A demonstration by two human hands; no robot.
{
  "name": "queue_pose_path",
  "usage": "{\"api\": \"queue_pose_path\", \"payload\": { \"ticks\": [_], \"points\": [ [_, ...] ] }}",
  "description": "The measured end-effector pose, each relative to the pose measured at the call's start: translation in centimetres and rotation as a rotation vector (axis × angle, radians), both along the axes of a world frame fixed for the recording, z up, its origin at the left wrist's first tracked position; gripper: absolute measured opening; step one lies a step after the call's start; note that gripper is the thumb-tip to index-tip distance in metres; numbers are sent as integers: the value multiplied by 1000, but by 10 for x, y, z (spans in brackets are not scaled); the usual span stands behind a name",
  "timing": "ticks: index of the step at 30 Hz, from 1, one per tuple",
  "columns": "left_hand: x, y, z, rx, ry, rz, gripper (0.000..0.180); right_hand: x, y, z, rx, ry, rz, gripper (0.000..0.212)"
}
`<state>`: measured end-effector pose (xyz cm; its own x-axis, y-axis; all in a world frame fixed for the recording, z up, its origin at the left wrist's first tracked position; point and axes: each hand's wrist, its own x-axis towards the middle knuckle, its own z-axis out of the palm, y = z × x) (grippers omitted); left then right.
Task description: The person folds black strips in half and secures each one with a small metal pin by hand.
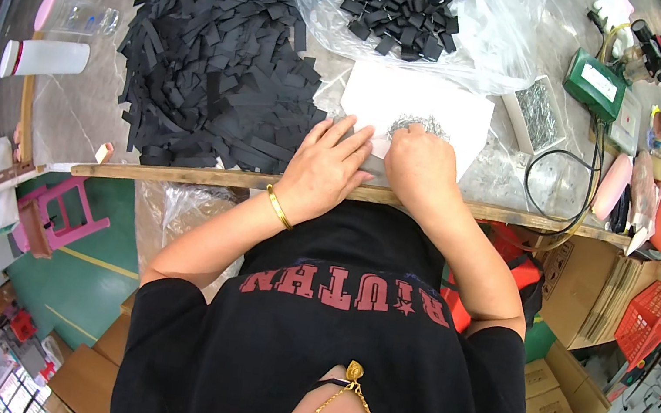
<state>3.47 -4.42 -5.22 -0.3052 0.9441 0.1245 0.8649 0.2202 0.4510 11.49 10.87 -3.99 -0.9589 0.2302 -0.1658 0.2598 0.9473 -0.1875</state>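
My left hand (326, 166) lies at the table's near edge with its fingers stretched out and slightly spread. Its fingertips reach the lower left part of a white sheet (373, 90). Beside it spreads a large heap of short black fabric strips (216, 54). My right hand (421, 168) is closed over the sheet, its bent fingers at a small pile of thin silvery metal pieces (421, 123). What those fingers hold is hidden under the hand.
Beyond the sheet, a clear plastic bag (502, 38) bears folded black pieces (401, 7). To the right are an open box of metal pieces (538, 115), a green device (594, 85) and looped black cables (565, 155). A white bottle (51, 58) lies at the left.
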Motion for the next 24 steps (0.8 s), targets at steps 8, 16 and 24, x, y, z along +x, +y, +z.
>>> {"api": "queue_pose_path", "payload": {
  "ticks": [8,16,24],
  "points": [
    [2,0,2,-6,0,23,36,-1,31,8,-237,77,-89,12],
    [-9,14,5,119,-227,64,28,1,65,14,-874,-5,-338,17],
    [-3,55,-9,275,-1446,393,23,3,71,12,-1246,-9,-424,15]
  ]
}}
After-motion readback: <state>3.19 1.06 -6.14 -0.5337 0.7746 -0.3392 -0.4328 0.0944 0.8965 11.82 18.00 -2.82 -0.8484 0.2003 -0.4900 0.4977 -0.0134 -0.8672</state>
